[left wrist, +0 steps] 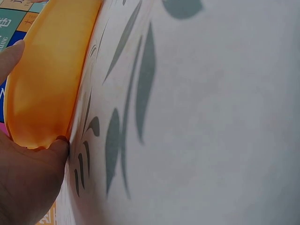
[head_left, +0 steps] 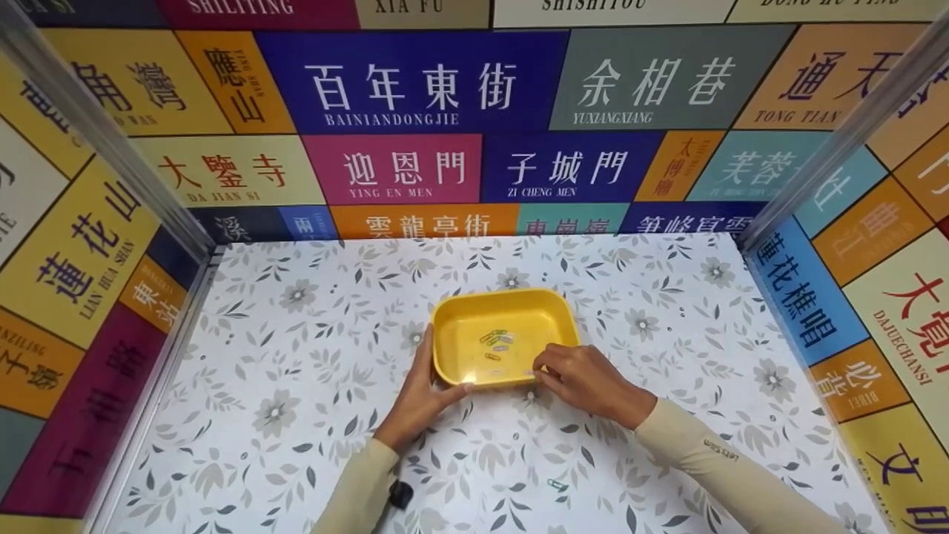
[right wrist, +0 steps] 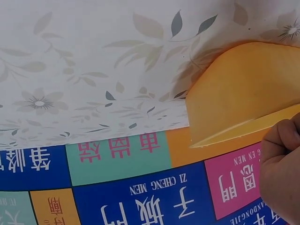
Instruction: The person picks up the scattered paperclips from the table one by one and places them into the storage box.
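A yellow plastic tray point(head_left: 445, 319) with rounded corners sits on the patterned tabletop. My left hand point(head_left: 419, 393) holds its near left corner, fingers along the left side and thumb at the front rim; in the left wrist view that thumb point(left wrist: 58, 145) presses the tray's edge. Several coloured paper clips point(head_left: 497, 340) lie on the tray's floor, mostly left of the middle. My right hand point(head_left: 582, 374) is at the near right part of the rim, fingers curled, fingertips just inside. A small pale thing shows beside those fingertips, and I cannot tell whether they pinch it.
A green paper clip point(head_left: 557, 486) lies on the white floral tabletop point(head_left: 348, 326), in front of the tray and between the forearms. Panels with colourful printed signs point(head_left: 415, 81) enclose the table at the back and both sides. A small black object point(head_left: 401, 495) shows beside the left sleeve.
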### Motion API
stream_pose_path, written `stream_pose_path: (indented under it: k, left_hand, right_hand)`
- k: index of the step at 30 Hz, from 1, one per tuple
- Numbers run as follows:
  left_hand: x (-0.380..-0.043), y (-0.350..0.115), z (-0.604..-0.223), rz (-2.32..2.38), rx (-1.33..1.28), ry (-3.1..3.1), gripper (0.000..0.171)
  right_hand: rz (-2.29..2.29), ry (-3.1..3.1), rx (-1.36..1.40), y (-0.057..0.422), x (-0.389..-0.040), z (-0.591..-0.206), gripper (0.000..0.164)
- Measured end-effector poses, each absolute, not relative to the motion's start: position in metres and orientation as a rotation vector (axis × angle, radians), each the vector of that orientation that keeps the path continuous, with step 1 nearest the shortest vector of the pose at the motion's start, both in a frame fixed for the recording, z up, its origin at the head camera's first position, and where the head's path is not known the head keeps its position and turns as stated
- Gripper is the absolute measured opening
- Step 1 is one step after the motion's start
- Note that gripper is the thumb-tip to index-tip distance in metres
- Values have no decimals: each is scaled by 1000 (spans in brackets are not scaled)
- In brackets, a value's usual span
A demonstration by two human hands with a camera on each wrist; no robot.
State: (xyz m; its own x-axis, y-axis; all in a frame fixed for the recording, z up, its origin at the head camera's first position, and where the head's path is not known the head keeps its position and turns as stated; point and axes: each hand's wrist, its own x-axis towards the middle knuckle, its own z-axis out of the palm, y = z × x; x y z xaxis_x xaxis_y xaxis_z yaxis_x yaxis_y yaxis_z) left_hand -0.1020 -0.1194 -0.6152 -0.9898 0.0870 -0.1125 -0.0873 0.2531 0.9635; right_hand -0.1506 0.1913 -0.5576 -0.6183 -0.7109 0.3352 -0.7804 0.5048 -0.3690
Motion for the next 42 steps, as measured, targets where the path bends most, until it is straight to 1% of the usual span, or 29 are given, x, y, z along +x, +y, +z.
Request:
stream_pose_path:
  k: [3, 9, 17, 25, 34, 42]
  left_hand:
    - [-102, -120, -615, 1835, -7, 2371, 132]
    - [-101, -120, -615, 1841, -8, 2367, 133]
    - [-103, -122, -618, 1881, 45, 2365, 130]
    - [-104, -120, -617, 1837, 15, 2382, 131]
    - [-103, -119, -615, 1841, -11, 2372, 130]
    - [-102, -119, -615, 1861, -2, 2357, 131]
  right_hand:
    - [743, -2598, 1306, 189, -152, -556, 8]
    - [706, -2670, 1309, 182, -160, -552, 4]
    - [654, -2730, 1327, 175, -172, -554, 6]
    - [702, -2785, 1353, 172, -181, -553, 8]
    - [674, -2919, 1314, 163, -190, -548, 9]
    - [615, -2922, 1387, 154, -200, -549, 10]
